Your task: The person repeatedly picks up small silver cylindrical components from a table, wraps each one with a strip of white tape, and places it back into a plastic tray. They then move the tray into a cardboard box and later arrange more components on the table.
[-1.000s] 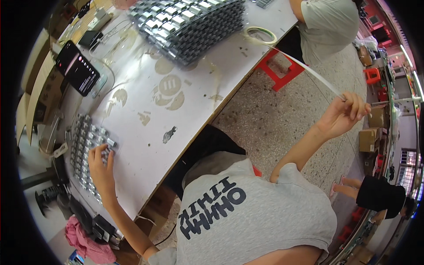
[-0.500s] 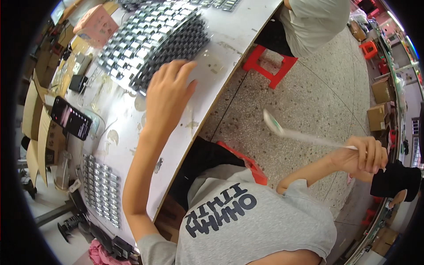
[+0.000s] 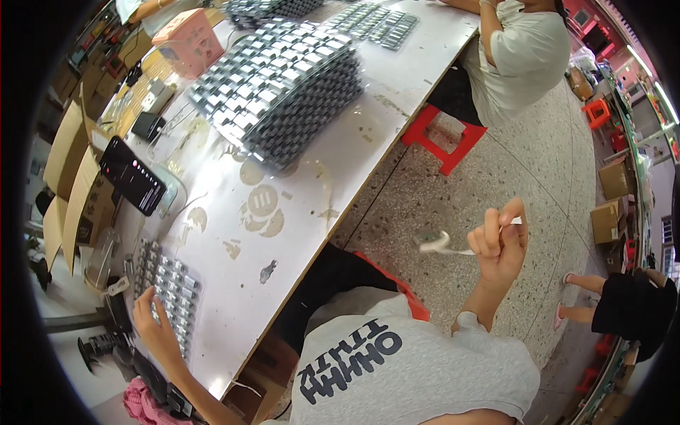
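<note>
My left hand is at the left side of the table, its fingers apart over the edge of a clear tray of small silvery metal parts. The fingertips are at the parts; whether they touch is hard to tell. Raised over the floor on the right, my right hand is closed on a white strip. A small white piece shows at its fingertips, and the strip's other end curls in a loose, blurred loop. A tall stack of trays with similar metal parts stands farther up the table.
A phone leans on a stand beside an open cardboard box. Behind are a pink box and more trays of parts. A person in a light shirt sits at the far right, near a red stool.
My left hand has moved from the tall stack down to the near-left tray. My right hand has come inward and turned upright, and the stretched strip now hangs shorter and curled.
</note>
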`<state>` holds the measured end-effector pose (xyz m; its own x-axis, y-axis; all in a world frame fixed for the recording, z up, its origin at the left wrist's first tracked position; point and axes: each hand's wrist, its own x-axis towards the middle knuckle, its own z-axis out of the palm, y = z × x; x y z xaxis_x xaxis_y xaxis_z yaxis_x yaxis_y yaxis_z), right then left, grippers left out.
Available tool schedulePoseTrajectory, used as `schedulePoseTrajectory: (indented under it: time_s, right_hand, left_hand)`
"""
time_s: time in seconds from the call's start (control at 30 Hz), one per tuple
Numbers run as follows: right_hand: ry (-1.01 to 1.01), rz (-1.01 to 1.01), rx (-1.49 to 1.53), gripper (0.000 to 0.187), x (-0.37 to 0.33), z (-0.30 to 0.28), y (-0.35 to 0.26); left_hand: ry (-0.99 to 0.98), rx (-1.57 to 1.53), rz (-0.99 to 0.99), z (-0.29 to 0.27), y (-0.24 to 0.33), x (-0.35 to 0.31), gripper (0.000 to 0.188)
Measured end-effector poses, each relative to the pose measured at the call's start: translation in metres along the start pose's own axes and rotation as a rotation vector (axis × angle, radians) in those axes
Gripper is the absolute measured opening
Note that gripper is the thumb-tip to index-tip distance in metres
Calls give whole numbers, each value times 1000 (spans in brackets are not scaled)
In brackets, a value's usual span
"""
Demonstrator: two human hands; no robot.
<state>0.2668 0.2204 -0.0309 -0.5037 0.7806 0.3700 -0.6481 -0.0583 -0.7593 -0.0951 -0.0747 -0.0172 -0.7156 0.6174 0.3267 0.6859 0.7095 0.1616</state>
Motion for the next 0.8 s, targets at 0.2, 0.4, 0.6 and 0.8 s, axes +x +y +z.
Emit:
schedulePoseTrajectory:
  time_s: [0.2,0.4,0.6,0.8]
  right_hand:
    - [-183,7,-82,16,-1,39,21]
    - [-800,0,25,30,11,96,48]
    - [-1093,357,83,24,11,143,77]
    - [-1218,513,143,18,22,156,95]
  left_hand:
    - [47,-66,16,20,-27,-31,17]
    - [55,-148,15,31,-33,-20,20]
    - [-68,-77,15,37,-36,-22,20]
    - [-158,-67,-71,44,-34,-24,22]
